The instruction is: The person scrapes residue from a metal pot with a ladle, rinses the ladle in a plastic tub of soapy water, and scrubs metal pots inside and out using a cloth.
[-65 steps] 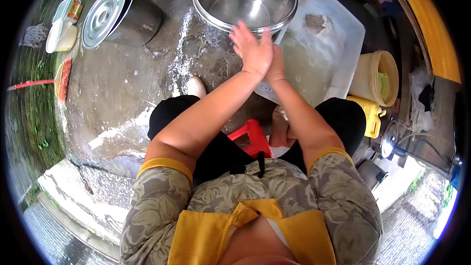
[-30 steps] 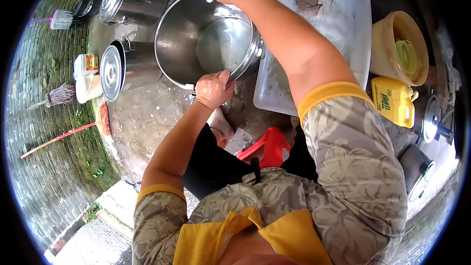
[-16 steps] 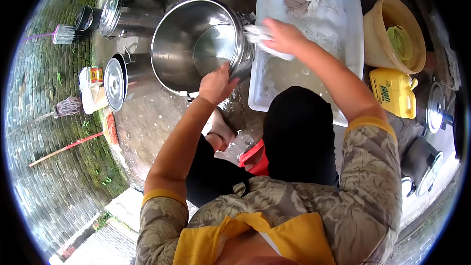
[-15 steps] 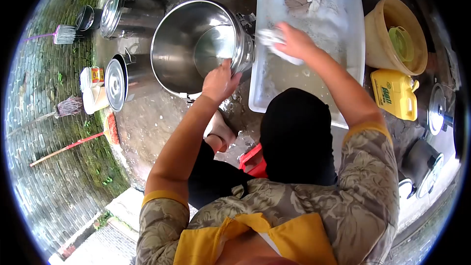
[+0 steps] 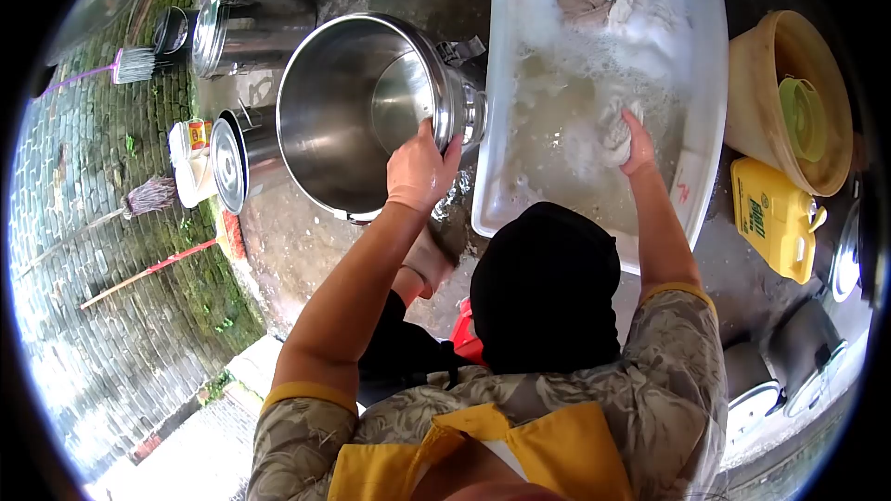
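My left hand grips the rim of a large steel pot, which leans with its mouth towards me. The thumb and fingers are wrapped over the rim. My right hand holds a wet white cloth at the surface of cloudy, sudsy water in a white plastic tub. Another cloth, brown and white, lies in the foam at the tub's far end. The pot stands just left of the tub, its clasp side facing the tub.
Lidded steel pots stand at the left, near mops and a red brush. Right of the tub are a beige bucket and a yellow jug. More pots stand lower right. A red stool shows beneath me.
My right hand has moved from beside the pot rim down into the tub with the white cloth. My left hand stays on the rim. The view has shifted slightly.
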`<move>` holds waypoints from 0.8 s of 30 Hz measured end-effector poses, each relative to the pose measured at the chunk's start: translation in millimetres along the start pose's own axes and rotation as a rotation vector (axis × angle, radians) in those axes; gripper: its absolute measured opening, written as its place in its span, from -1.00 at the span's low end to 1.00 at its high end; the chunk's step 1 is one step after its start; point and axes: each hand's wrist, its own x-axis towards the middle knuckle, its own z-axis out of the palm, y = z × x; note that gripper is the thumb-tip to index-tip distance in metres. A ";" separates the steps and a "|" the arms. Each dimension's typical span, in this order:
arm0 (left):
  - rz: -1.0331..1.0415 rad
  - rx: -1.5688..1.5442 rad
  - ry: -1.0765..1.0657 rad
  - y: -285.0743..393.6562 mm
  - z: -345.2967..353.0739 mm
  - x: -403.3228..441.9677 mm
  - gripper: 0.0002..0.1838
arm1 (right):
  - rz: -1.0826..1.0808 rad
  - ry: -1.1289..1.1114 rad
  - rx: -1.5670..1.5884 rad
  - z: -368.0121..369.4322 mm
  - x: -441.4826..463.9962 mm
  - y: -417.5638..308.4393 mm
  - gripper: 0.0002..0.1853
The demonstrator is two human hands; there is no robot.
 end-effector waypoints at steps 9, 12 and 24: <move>-0.023 0.056 -0.064 2.9 -3.1 2.0 -0.45 | -0.910 -0.451 -0.792 239.7 -48.9 53.6 -0.53; -0.034 0.032 -0.012 0.7 1.2 3.5 -0.47 | -1.097 -0.391 -1.441 281.5 -64.4 11.1 -0.55; 0.006 -0.007 -0.060 -3.4 -1.2 9.9 -0.43 | -1.217 -0.418 -1.132 202.9 -37.2 81.0 -0.41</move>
